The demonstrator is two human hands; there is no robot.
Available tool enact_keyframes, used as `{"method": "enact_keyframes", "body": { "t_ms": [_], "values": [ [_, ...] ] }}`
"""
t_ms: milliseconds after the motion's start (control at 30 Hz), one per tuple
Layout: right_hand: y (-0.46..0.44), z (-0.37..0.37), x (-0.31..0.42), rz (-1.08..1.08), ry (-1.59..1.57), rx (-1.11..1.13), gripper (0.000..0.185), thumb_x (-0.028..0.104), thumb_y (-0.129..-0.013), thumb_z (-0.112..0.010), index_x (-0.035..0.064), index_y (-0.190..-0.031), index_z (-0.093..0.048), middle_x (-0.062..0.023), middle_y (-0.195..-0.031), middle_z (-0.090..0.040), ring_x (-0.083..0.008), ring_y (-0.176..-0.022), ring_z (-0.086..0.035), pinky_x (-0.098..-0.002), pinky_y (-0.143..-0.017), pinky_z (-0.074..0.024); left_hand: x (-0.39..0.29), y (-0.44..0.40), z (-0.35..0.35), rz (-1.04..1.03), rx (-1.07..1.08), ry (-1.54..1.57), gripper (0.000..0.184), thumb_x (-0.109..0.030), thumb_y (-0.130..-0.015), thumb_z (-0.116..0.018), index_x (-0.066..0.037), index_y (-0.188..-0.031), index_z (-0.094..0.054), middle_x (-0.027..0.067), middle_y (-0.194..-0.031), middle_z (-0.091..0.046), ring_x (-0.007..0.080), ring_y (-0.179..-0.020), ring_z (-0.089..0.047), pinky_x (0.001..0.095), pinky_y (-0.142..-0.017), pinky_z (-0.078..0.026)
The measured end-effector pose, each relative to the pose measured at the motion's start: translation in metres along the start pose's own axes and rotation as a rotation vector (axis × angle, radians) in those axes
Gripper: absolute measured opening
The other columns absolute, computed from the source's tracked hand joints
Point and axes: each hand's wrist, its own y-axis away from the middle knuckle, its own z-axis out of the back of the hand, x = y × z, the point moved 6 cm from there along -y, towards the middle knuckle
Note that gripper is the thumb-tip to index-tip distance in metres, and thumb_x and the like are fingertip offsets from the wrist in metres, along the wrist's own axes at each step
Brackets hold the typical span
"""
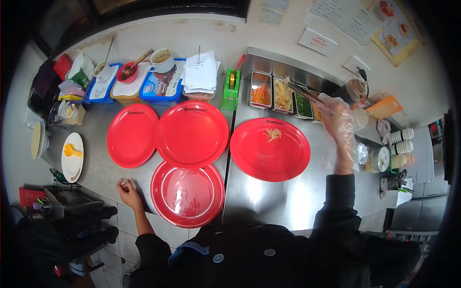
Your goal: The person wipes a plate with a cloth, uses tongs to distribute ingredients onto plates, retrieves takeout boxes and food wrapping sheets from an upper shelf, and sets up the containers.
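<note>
The steel table [269, 201] carries a white plate [72, 176] left of the left fingers [126, 184], a red oval plate [132, 137] beyond them, and a round plate [192, 137] and a lower plate [187, 194], overlapping, to their right. Left of the right fingers [326, 104] stand food pans [260, 90], with a serving plate [269, 165] nearer the front edge and a green dispenser [231, 93] farther left.

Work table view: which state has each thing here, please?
Left hand: loosely curled, holding nothing
Right hand: plastic-gloved, gripping tongs
Tongs: tips over pale-strip container
Orange-strip container: open
Rightmost red plate: small food pile on it
White oval plate: yellow scoop on it
White cup: uncovered
</note>
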Motion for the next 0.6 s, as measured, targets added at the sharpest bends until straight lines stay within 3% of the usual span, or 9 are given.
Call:
{"method": "enact_keyframes", "body": {
  "t_ms": [167, 233, 433, 500, 600],
  "values": [
    [0.0, 0.003, 0.043, 0.094, -0.198, -0.067, 0.026, 0.023, -0.078, -0.067, 0.0101, -0.1, -0.067, -0.0136, -0.082, -0.063, -0.0304, -0.084, -0.061, -0.0388, -0.074, -0.0474, -0.001, 0.001, 0.0, -0.001, -0.031, 0.013, 0.027, -0.02, -0.086, -0.063, -0.005, -0.107, -0.056, -0.0013, -0.067, -0.049, 0.0084, -0.058, -0.044, 0.0255, -0.055, -0.039],
    [0.001, -0.016, 0.079, 0.102, -0.177, 0.093, 0.026, 0.026, -0.08, -0.068, 0.0105, -0.101, -0.068, -0.0121, -0.091, -0.066, -0.0278, -0.087, -0.063, -0.0351, -0.078, -0.0487, 0.002, 0.0, -0.002, 0.044, -0.005, 0.104, 0.025, -0.018, -0.086, -0.063, -0.005, -0.106, -0.056, -0.0017, -0.066, -0.049, 0.0073, -0.056, -0.043, 0.0242, -0.054, -0.038],
    [0.011, -0.103, 0.161, 0.362, -0.36, 0.115, 0.023, 0.025, -0.081, -0.066, 0.0081, -0.096, -0.067, -0.0129, -0.089, -0.063, -0.0299, -0.088, -0.061, -0.0385, -0.077, -0.0489, -0.006, 0.001, 0.0, 0.034, -0.029, 0.053, 0.024, -0.015, -0.085, -0.063, -0.005, -0.106, -0.056, -0.0025, -0.065, -0.049, 0.0064, -0.056, -0.043, 0.0222, -0.054, -0.038],
    [0.01, -0.136, 0.182, 0.457, -0.27, 0.299, 0.021, 0.023, -0.082, -0.062, 0.0065, -0.096, -0.064, -0.0148, -0.087, -0.062, -0.0324, -0.089, -0.059, -0.0415, -0.077, -0.0482, -0.005, 0.0, 0.0, 0.032, -0.017, 0.073, 0.024, -0.015, -0.085, -0.064, -0.005, -0.105, -0.057, -0.0022, -0.065, -0.049, 0.0068, -0.056, -0.043, 0.0225, -0.055, -0.039],
    [0.011, -0.168, 0.194, 0.477, -0.189, 0.37, 0.021, 0.021, -0.082, -0.059, 0.0054, -0.096, -0.062, -0.0166, -0.084, -0.061, -0.0344, -0.088, -0.059, -0.0435, -0.077, -0.0471, -0.007, 0.001, 0.001, 0.022, -0.031, 0.058, 0.023, -0.016, -0.085, -0.064, -0.005, -0.105, -0.057, -0.0023, -0.065, -0.049, 0.007, -0.056, -0.043, 0.0227, -0.055, -0.039]
  ]
}}
